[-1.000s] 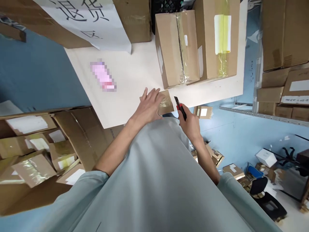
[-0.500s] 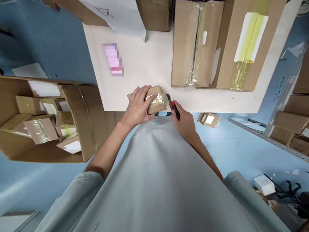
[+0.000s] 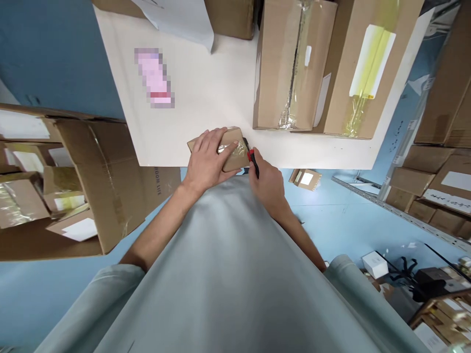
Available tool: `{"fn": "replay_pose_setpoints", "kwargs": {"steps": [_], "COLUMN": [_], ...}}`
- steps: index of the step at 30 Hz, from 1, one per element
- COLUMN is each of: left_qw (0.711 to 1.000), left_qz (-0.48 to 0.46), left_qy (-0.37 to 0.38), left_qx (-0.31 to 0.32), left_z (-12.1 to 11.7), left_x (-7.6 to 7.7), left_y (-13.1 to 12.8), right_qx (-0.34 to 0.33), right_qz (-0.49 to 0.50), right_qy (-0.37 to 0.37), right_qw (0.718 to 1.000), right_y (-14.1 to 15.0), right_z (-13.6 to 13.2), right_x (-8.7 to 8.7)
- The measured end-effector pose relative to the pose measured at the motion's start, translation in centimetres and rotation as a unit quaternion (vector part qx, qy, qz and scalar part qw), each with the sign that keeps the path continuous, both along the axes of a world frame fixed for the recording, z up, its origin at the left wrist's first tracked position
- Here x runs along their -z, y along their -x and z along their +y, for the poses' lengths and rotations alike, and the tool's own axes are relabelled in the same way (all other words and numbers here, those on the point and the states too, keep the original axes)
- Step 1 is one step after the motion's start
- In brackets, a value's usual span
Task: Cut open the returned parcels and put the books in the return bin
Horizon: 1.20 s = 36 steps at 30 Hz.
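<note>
The small box (image 3: 239,159) is at the near edge of the counter (image 3: 206,98), directly in front of the person's shirt (image 3: 235,255). Shiny clear tape (image 3: 239,148) runs across its top. Whether its underside rests fully on the counter cannot be determined.

The left hand (image 3: 206,161) grasps the box from above, fingers over the top and thumb lying across the tape. The right hand (image 3: 268,180) is closed around a red and black knife (image 3: 253,159), its dark blade pointing at the box's right end. Contact between blade and cardboard cannot be confirmed at this size.

Risks, in the inspector's judgement: the left thumb lies close to the blade's line, so a slip on the glossy tape could cause a cut. A loose left-hand hold would let the box turn under pressure. With the work so near the body, a stroke that overruns the edge could reach the shirt. Too deep a cut could damage whatever is inside.

Further out, two large taped boxes, a plain one (image 3: 275,73) and a yellow-taped one (image 3: 340,113), stand to the right on the counter; a blurred pink item (image 3: 154,78) lies to the left.
</note>
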<state>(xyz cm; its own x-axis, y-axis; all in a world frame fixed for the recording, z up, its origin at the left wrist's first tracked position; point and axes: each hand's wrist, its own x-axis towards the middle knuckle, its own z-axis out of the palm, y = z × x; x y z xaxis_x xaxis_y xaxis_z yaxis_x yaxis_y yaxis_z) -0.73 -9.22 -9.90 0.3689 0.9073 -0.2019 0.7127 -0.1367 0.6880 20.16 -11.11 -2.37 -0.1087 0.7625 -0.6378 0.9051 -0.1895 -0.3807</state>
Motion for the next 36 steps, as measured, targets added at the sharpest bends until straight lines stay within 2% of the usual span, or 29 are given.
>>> {"fn": "replay_pose_setpoints", "kwargs": {"steps": [8, 14, 20, 27, 31, 36], "left_qw": [0.999, 1.0, 0.999, 0.994, 0.992, 0.991], "left_qz": [-0.034, -0.023, -0.014, 0.017, 0.022, 0.036], "left_qy": [-0.003, -0.014, -0.021, -0.061, -0.077, -0.1], "left_qx": [0.005, 0.01, 0.037, 0.089, 0.097, 0.085], "left_z": [-0.1, -0.5, 0.0, 0.5, 0.9, 1.3], "left_x": [0.2, 0.3, 0.3, 0.5, 0.8, 1.0], "left_y": [-0.7, -1.7, -2.1, -2.7, -1.6, 0.0], "right_qx": [0.005, 0.003, 0.024, 0.067, 0.064, 0.044], "right_qz": [-0.112, -0.182, -0.187, -0.176, -0.139, -0.124], "right_qy": [0.038, 0.042, 0.042, 0.073, 0.069, 0.025], "right_qw": [0.993, 0.982, 0.981, 0.979, 0.986, 0.991], "right_y": [2.8, 4.0, 3.3, 2.1, 1.4, 1.4], "right_z": [-0.8, -1.1, -2.5, -4.0, -4.8, -5.3], "right_x": [-1.8, -1.6, -1.1, -1.6, -1.5, -0.8]}}
